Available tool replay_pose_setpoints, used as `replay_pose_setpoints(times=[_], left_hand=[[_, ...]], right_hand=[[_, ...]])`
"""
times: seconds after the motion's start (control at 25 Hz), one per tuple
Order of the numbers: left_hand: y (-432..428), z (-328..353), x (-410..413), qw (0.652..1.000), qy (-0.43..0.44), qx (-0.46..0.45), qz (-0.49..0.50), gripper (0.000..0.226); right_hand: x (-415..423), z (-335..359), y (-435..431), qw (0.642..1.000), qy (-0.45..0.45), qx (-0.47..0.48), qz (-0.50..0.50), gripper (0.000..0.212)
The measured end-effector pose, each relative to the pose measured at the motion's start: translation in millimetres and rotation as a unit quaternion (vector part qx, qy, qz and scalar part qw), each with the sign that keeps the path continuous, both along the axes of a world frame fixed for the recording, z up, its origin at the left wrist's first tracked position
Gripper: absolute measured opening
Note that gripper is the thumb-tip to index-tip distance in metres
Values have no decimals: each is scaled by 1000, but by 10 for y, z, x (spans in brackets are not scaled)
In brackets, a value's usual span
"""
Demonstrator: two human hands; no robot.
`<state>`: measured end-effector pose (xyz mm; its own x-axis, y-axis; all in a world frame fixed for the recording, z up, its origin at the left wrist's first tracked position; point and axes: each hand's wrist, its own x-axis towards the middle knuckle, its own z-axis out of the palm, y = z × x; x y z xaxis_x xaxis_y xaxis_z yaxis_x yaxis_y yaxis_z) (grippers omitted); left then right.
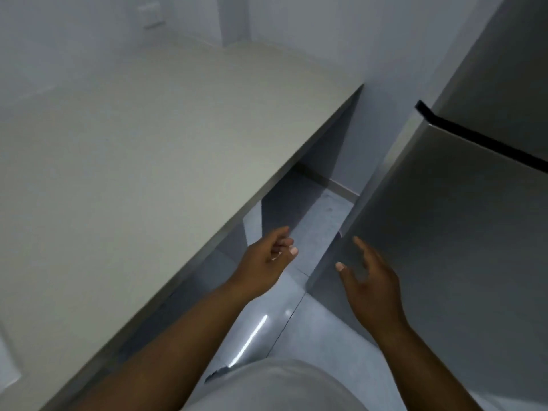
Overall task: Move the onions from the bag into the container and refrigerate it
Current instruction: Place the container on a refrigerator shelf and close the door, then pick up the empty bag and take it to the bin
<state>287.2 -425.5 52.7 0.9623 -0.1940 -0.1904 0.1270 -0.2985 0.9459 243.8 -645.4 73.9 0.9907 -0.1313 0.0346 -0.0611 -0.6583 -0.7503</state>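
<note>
A steel-grey refrigerator (444,221) stands at the right with both doors closed, a black gap between the upper and lower door. My right hand (370,280) hovers in front of the lower door near its left edge, fingers apart and holding nothing. My left hand (267,256) is held out over the floor between the counter and the fridge, fingers loosely curled and nothing in it. No onions, bag or container are in view.
A pale countertop (148,149) fills the left side, with open space beneath it. Glossy grey floor tiles (267,321) run between counter and fridge. White walls stand behind, with a wall switch (152,14) at the upper left.
</note>
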Motion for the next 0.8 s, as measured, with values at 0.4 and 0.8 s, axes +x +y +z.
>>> replay_pose_setpoints(times=[0.4, 0.8], left_hand=[[1934, -276, -1851, 892, 56, 27, 447, 31], [3816, -434, -2858, 766, 112, 90, 626, 38]], right_hand=[[-234, -413, 2148, 897, 167, -19, 410, 56], [-669, -526, 4731, 844, 223, -30, 487, 48]])
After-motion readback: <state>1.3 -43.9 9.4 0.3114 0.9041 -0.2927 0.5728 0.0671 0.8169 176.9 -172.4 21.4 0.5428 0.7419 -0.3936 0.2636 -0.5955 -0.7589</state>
